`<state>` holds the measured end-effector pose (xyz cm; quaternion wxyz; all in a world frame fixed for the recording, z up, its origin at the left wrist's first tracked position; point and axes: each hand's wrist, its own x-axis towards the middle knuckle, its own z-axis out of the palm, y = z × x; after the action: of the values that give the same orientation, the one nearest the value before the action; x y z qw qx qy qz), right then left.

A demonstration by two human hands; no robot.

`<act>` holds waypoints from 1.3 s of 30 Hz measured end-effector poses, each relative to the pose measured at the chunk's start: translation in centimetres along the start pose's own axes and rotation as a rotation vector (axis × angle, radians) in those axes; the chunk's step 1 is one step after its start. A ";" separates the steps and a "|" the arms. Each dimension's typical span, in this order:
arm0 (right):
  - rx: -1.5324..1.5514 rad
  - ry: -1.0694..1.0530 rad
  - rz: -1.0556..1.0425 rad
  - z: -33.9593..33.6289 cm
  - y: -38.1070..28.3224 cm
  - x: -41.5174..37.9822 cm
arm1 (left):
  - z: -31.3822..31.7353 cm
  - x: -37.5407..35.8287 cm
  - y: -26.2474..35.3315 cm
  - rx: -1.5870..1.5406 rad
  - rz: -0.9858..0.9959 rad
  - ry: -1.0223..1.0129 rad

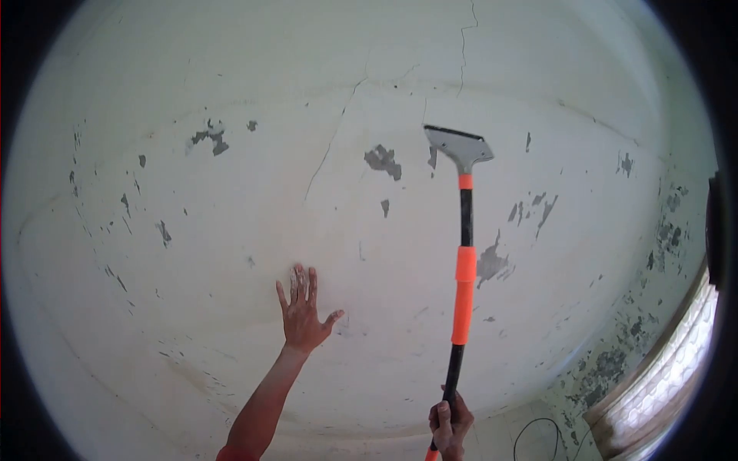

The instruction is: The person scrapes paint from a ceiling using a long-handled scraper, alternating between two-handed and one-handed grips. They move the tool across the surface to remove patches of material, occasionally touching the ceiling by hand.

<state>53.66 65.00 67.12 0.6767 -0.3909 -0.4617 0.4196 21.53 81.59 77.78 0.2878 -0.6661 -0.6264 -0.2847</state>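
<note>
Patchy wall (231, 200), unbranded-looking scraper (460, 144).

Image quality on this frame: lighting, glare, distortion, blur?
Head view: strong fisheye, wall bowed, corners black; light uneven, curtain at right edge washed out bright; scraper blade and left hand readable; right hand darker, finger detail limited.

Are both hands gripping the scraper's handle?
No, the right hand alone grips the handle; the left hand is spread open away from it.
</note>
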 end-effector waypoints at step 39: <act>-0.099 -0.509 0.186 14.3 -10.1 -8.8 | -17.1 5.7 -0.7 -0.330 0.891 0.400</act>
<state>40.19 55.39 77.58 0.4777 -0.3462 -0.5988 0.5416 20.82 72.78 93.56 0.3863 -0.8374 -0.1611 -0.3515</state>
